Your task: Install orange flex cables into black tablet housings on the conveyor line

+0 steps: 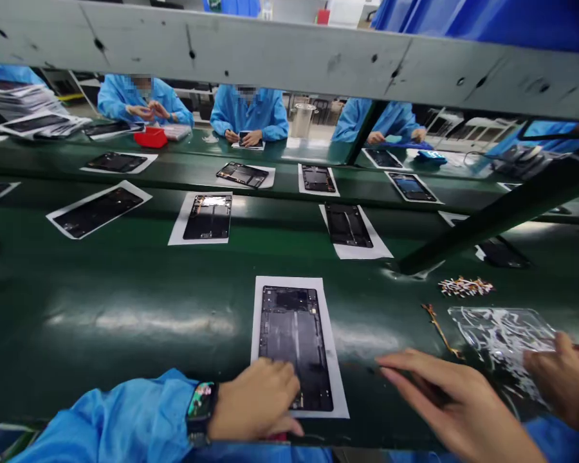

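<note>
Device housing: a dark, flat housing (pixel 296 331) is laid open side up on a white sheet (pixel 289 281), directly in front of the wearer on the green bench (pixel 149 283); paper is left showing along its edges.
Left hand: the lower left part of the housing is covered by the left hand (pixel 255 399), palm down, fingers bent; whether anything is gripped beneath them cannot be told.
Left wrist: a smartwatch (pixel 201 402) is worn below a blue sleeve (pixel 125 411).
Right hand: the right hand (pixel 456 395) is held to the right of the sheet, apart from it, fingers stretched out and tips brought close together; whether something small is pinched cannot be told.
Orange strip: a thin orange strip (pixel 437 326) is seen on the bench just beyond the right hand.
Clear tray: white strips (pixel 499 334) are heaped in a clear tray (pixel 535 313), and a co-worker's hand (pixel 564 379) is held at its right side.
Small parts: a loose pile (pixel 466 287) is gathered behind the tray.
Farther housings: more housings (pixel 207 217) on paper are spread across the bench.
Far side: co-workers in blue (pixel 251 112) are seated beneath a metal beam (pixel 270 48).
</note>
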A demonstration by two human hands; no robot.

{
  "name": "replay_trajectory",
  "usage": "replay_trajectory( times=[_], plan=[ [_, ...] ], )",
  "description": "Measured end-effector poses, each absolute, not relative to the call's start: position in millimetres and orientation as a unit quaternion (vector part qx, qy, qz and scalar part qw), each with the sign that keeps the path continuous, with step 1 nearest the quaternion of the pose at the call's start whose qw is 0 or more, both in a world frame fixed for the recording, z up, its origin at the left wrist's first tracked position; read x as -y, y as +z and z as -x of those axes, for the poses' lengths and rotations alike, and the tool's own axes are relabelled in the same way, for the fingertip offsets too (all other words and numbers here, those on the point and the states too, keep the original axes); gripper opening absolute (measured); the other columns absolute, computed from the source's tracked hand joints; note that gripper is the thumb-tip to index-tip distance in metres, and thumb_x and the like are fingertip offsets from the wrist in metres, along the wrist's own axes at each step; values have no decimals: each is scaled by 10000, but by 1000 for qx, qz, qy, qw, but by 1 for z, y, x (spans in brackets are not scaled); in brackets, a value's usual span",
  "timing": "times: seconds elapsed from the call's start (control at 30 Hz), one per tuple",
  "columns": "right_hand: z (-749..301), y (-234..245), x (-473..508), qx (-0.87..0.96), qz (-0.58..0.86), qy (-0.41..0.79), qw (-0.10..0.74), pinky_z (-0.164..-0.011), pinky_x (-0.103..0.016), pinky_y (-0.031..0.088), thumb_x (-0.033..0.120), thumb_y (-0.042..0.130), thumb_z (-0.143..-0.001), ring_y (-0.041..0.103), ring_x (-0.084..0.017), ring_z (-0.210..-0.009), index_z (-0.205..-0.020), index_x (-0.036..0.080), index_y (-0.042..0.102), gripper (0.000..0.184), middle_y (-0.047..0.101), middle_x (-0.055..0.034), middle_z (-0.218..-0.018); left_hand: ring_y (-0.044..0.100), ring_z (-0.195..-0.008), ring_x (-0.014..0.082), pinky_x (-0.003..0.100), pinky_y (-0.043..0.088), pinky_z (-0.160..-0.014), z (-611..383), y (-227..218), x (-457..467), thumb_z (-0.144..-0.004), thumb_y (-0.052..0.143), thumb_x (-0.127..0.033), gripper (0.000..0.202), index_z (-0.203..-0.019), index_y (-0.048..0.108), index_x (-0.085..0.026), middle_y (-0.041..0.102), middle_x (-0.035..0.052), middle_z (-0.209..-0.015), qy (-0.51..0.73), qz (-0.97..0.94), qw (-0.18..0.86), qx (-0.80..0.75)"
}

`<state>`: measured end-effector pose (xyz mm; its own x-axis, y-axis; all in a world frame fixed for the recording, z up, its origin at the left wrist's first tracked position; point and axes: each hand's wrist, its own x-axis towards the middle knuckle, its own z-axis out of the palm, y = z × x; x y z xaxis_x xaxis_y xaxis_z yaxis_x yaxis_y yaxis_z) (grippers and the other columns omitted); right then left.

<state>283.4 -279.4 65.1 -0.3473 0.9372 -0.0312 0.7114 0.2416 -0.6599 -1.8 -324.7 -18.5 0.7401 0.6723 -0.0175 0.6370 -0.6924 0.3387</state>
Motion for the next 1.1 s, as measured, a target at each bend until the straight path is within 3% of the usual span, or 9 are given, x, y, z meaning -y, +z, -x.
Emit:
replay_trajectory(
  times=[0.1, 0.2, 0.27, 0.33, 0.43, 0.53, 0.67, 0.87, 1.1],
  plan=[
    [-237, 64, 265, 786, 497, 344, 129, -562, -276, 476, 440, 553, -878, 581, -171, -563, -952, 261, 751, 277, 698, -40, -717, 597, -1050, 243, 357, 497, -864, 15, -1, 309, -740, 687, -664, 730, -1243, 482, -176, 609, 116, -1172, 219, -825, 286, -436],
    [-199, 55, 236, 804, 453, 367, 117, -569, -252, 420, 365, 559, -883, 521, -134, -535, -907, 228, 725, 216, 641, 2, -628, 602, -1088, 234, 362, 494, -920, 19, -7, 305, -766, 752, -506, 786, -1381, 352, -221, 626, 83, -1174, 294, -759, 342, -470],
    [-177, 45, 213, 804, 431, 389, 130, -587, -247, 407, 318, 567, -868, 546, -140, -588, -853, 206, 714, 186, 658, -1, -669, 639, -943, 199, 334, 512, -847, 20, -23, 305, -853, 680, -297, 601, -1357, 363, -221, 670, 23, -982, 295, -746, 323, -502],
    [-158, 32, 190, 801, 417, 410, 128, -599, -245, 400, 272, 576, -846, 570, -146, -631, -811, 191, 707, 158, 681, -7, -714, 631, -846, 191, 337, 508, -806, 25, -39, 303, -892, 553, -151, 489, -1345, 372, -185, 662, 18, -889, 281, -770, 235, -522],
    [-135, 7, 165, 805, 409, 418, 97, -604, -239, 397, 208, 577, -821, 581, -140, -637, -781, 181, 702, 134, 691, -4, -718, 615, -793, 204, 376, 494, -801, 39, -53, 296, -925, 434, -89, 356, -1279, 441, -119, 649, 63, -878, 239, -829, 70, -500],
    [-118, -17, 148, 814, 409, 406, 70, -621, -235, 404, 157, 587, -785, 591, -138, -659, -750, 171, 704, 123, 691, -9, -723, 604, -730, 201, 368, 485, -744, 50, -55, 290, -946, 410, -81, 218, -1131, 523, -104, 634, 57, -813, 191, -861, -13, -471],
    [-104, -38, 135, 821, 418, 387, 42, -621, -234, 397, 118, 613, -743, 577, -132, -651, -709, 168, 703, 109, 672, -4, -700, 602, -713, 199, 337, 455, -649, 51, -57, 287, -954, 427, -93, 180, -1090, 543, -109, 634, 57, -818, 158, -865, -46, -474],
    [-95, -45, 123, 826, 429, 366, -17, -570, -211, 362, 134, 678, -729, 555, -107, -626, -758, 183, 683, 57, 620, 36, -671, 602, -718, 179, 320, 452, -639, 42, -65, 285, -972, 412, -112, 170, -1060, 558, -112, 635, 54, -833, 165, -870, -37, -464],
    [-89, -38, 108, 827, 478, 285, -80, -560, -241, 310, 282, 849, -593, 569, -163, -696, -743, 213, 601, 298, 616, 12, -739, 633, -802, 174, 326, 486, -706, 42, -71, 289, -999, 365, -135, 230, -1120, 558, -108, 660, 74, -901, 193, -866, -22, -460]
  ],
)
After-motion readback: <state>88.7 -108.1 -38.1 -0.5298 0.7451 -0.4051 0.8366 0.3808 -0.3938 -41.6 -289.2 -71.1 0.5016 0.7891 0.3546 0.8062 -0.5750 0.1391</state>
